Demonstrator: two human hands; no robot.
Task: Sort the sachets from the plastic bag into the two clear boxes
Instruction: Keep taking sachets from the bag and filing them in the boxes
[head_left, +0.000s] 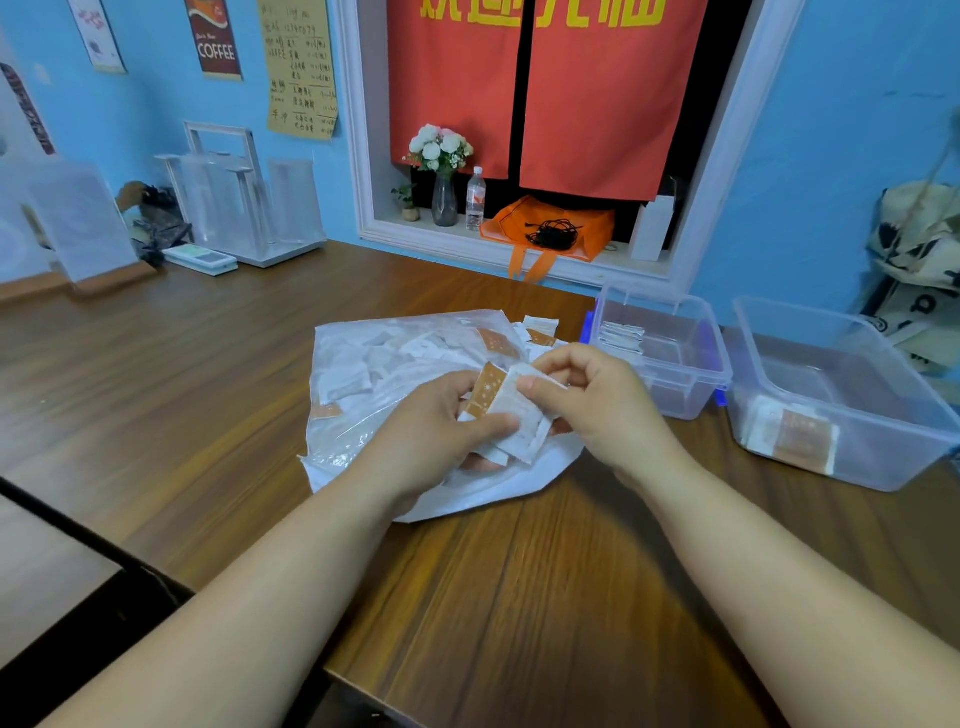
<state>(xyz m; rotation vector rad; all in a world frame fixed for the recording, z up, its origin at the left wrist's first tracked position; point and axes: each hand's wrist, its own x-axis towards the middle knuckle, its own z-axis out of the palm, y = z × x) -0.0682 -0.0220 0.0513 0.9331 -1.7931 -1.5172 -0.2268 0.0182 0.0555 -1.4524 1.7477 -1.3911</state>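
Note:
A clear plastic bag (363, 374) full of white and orange sachets lies on the wooden table. Above its near edge my left hand (431, 431) grips a fanned bunch of sachets (514, 426), white ones with an orange one (485, 387) behind. My right hand (597, 405) pinches the top white sachet of that bunch between thumb and fingers. To the right stand two clear boxes. The nearer-centre box (691, 374) holds a few white sachets (621, 335). The far-right box (883, 441) holds orange-printed sachets (795, 434).
Loose sachets (540, 330) spill from the bag's far end. A window ledge behind carries a vase of flowers (441, 171), a water bottle (475, 200) and an orange bag (550, 228). Clear acrylic stands (244, 202) sit at the back left. A dark gap (104, 551) borders the table's left.

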